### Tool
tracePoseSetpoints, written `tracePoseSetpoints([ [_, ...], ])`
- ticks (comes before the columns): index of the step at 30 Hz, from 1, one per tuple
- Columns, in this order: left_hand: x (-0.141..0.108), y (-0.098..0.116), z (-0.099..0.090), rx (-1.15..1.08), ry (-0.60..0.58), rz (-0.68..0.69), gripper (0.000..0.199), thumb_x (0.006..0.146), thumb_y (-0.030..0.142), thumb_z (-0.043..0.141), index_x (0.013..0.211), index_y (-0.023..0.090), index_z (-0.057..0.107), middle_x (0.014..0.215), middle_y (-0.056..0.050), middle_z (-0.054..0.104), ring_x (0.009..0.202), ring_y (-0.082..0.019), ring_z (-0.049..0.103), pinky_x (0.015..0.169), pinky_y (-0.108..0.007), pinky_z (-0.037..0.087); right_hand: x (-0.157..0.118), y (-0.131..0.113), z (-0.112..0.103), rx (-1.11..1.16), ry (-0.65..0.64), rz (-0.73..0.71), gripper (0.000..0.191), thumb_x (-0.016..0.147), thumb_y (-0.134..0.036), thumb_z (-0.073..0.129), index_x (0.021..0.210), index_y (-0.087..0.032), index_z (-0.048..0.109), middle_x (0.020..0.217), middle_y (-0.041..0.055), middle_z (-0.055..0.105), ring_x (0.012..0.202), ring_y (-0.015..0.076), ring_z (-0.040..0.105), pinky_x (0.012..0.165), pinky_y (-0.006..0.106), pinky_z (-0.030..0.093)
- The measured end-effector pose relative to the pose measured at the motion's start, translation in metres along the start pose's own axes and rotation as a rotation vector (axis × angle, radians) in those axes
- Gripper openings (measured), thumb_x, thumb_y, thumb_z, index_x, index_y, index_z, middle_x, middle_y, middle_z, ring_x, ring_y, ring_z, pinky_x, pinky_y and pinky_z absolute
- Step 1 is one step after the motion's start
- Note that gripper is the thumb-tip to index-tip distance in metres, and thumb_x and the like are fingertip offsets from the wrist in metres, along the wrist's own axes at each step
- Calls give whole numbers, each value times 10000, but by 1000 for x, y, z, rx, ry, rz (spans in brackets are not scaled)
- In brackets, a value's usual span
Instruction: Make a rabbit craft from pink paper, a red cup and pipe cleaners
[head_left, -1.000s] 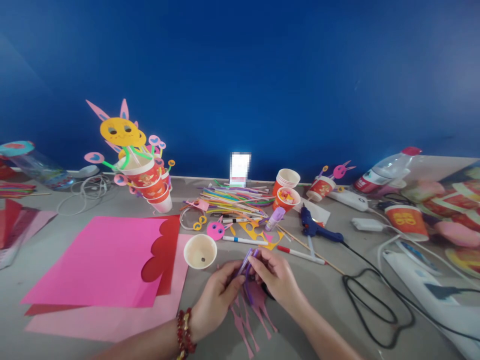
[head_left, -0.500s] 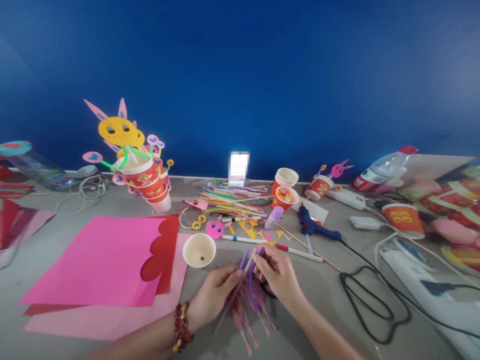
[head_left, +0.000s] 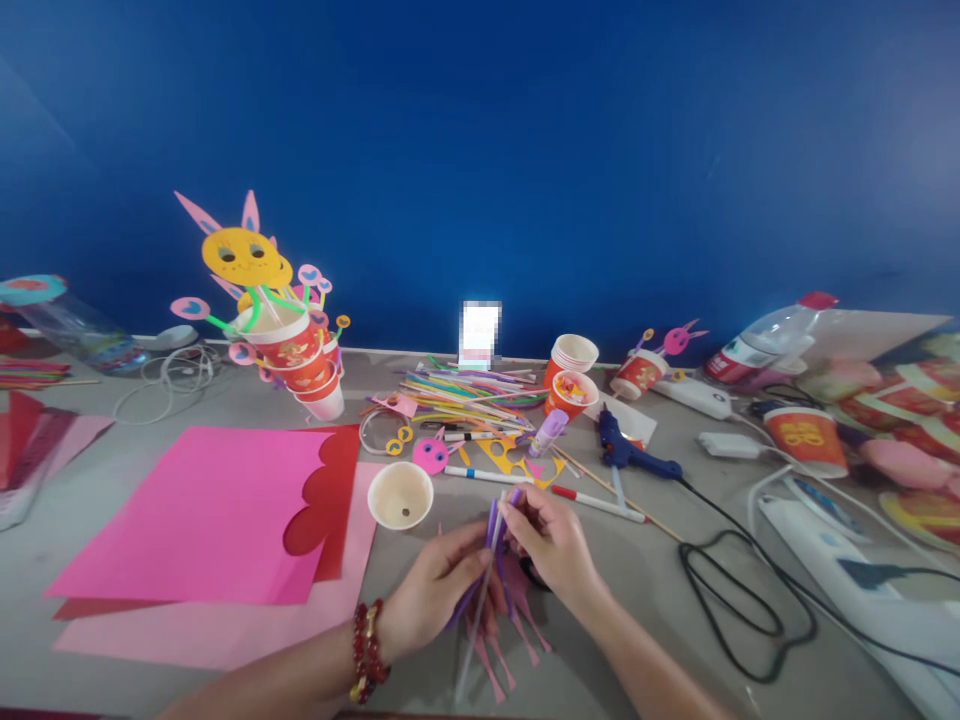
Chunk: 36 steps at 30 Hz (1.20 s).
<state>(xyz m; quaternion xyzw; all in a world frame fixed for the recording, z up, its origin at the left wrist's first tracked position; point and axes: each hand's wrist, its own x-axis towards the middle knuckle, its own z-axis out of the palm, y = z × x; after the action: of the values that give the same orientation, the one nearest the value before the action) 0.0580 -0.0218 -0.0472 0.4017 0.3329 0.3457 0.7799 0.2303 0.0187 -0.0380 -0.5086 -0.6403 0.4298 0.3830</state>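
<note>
Worktop (head_left: 645, 580), one, grey, running back to a blue wall (head_left: 480, 150), one. Left hand (head_left: 435, 590) pinches one purple stick (head_left: 491, 522) and one pale stick (head_left: 466, 665); right hand (head_left: 555, 545) pinches a second purple stick (head_left: 516, 494) near its top. All three stand between the palms, over pink paper strips (head_left: 487, 675). Overlapping coloured sheets (head_left: 202, 510), left: three. White-lined cup (head_left: 388, 490), beyond: one. Blue glue gun (head_left: 637, 457), right: one. Purple tube (head_left: 549, 430): one. Loose sticks (head_left: 480, 395): one heap, too many to count.

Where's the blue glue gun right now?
Head view, right of centre: the blue glue gun lies farther from the person than the right hand, just beyond the red-and-white marker.
</note>
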Motion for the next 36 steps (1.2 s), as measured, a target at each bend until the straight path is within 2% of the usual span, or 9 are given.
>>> tracePoseSetpoints([
  [6, 2, 2, -2, 156, 28, 45, 421, 909, 473, 519, 1207, 187, 600, 676, -29, 662, 496, -144, 582, 491, -239, 438, 0, 0, 0, -4, -18, 12, 292, 896, -423, 544, 702, -206, 521, 542, -31, 535, 452, 123, 519, 459, 220, 423],
  [11, 3, 12, -1, 412, 107, 207, 309, 921, 391, 519, 1020, 169, 711, 858, -53, 687, 824, -204, 598, 740, -268, 457, 1, 2, 1, 180, -93, 106, 316, 875, -481, 588, 746, -196, 548, 575, -31, 581, 436, 104, 531, 440, 202, 416],
  [13, 4, 13, -2, 428, 119, 214, 308, 927, 379, 509, 1003, 162, 714, 881, -52, 681, 839, -200, 575, 763, -266, 443, 2, 1, 2, 236, -126, 128, 324, 861, -503, 604, 799, -186, 585, 574, -35, 586, 428, 99, 527, 434, 198, 418],
  [16, 5, 11, -4, 402, 131, 198, 306, 924, 380, 514, 1002, 157, 709, 871, -45, 671, 785, -177, 548, 730, -255, 430, 3, 1, 2, 269, -151, 140, 354, 841, -521, 624, 883, -170, 631, 579, -34, 589, 429, 94, 521, 439, 197, 428],
  [20, 6, 7, -6, 353, 127, 179, 303, 919, 388, 521, 972, 156, 708, 831, -34, 650, 743, -159, 515, 704, -247, 413, 3, 1, 2, 316, -197, 189, 364, 833, -521, 636, 899, -164, 643, 589, -34, 590, 428, 82, 500, 439, 189, 424],
  [25, 6, 1, -9, 278, 150, 154, 298, 895, 401, 557, 914, 146, 710, 763, -17, 605, 702, -143, 475, 665, -242, 383, 3, 4, 0, 270, -270, 181, 345, 834, -475, 665, 970, -162, 709, 587, -37, 562, 476, 77, 480, 463, 178, 385],
  [31, 6, 0, -8, 88, 133, 67, 297, 843, 415, 629, 907, 142, 725, 751, -20, 639, 670, -131, 499, 642, -233, 380, 2, 0, 2, 277, -273, 177, 361, 806, -495, 687, 938, -169, 771, 585, -27, 537, 515, 91, 421, 457, 195, 315],
  [36, 6, 2, -6, -22, 118, 21, 303, 806, 419, 670, 864, 128, 731, 659, -15, 647, 594, -118, 516, 589, -220, 385, 0, -5, 6, 330, -220, 189, 333, 766, -470, 732, 895, -167, 780, 591, -27, 543, 517, 86, 394, 466, 201, 297],
])
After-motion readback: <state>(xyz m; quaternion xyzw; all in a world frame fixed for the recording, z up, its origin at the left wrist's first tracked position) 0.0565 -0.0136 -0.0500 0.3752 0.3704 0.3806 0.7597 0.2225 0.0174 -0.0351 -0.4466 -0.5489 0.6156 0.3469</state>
